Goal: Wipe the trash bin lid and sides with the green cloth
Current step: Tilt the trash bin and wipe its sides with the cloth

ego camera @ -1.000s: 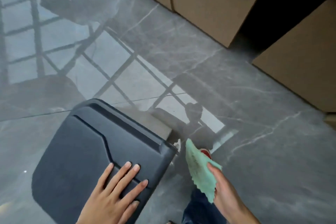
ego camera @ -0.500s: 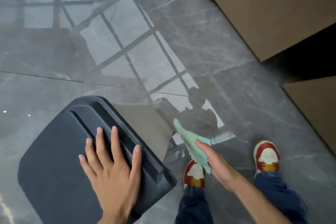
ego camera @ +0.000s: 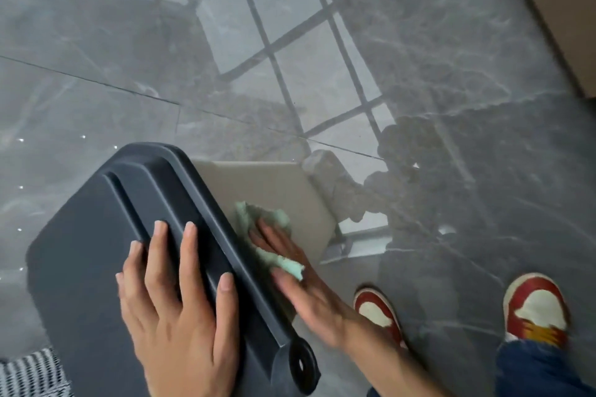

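The trash bin stands at lower left with a dark grey lid (ego camera: 87,251) and a beige side wall (ego camera: 274,190) facing right. My left hand (ego camera: 177,306) lies flat on the lid, fingers spread across its raised ridge. My right hand (ego camera: 296,280) presses the green cloth (ego camera: 267,229) flat against the beige side, just below the lid's right edge. The cloth is crumpled under my fingers, with corners sticking out above and below them. A black hinge knob (ego camera: 300,364) sits at the lid's near corner.
Glossy grey marble floor (ego camera: 451,74) surrounds the bin and reflects a window grid. My two red and white shoes (ego camera: 380,316) (ego camera: 535,309) stand right of the bin. A brown cabinet (ego camera: 561,10) fills the upper right corner. A striped fabric (ego camera: 29,374) shows at bottom left.
My right hand moved left with the cloth from the air beside the bin onto the beige side wall. The view tilted further down. My left hand stays on the lid.
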